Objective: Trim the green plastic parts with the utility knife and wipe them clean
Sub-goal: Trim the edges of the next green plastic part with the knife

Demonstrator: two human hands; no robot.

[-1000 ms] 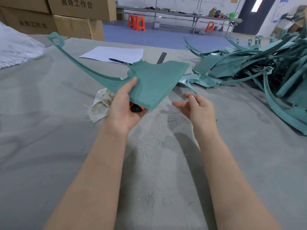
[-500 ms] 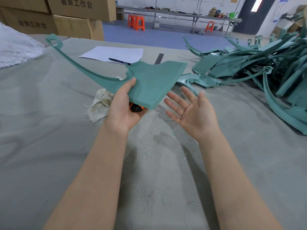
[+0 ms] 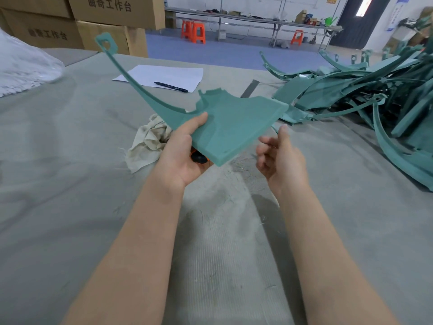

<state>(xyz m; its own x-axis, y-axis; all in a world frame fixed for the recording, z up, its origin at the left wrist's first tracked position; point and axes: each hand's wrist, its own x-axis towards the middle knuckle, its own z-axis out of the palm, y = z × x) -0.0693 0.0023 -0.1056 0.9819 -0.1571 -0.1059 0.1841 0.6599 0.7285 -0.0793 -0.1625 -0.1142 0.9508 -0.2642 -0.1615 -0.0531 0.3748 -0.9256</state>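
Thumb on top, fingers hidden underneath, your left hand (image 3: 180, 153) gripped the green plastic part (image 3: 234, 123) above the table's (image 3: 70, 184) middle, tilted up, likely for checking its edges. Your right hand (image 3: 281, 158), loosely curled and empty, hovered just beside its right edge.

The right hand (image 3: 281, 158), spread open-palmed 0.5 s ago, now has its fingers loosely curled and its thumb raised just beside the green part (image 3: 234, 123). The part's thin arm rises more steeply from the left hand (image 3: 182, 151).
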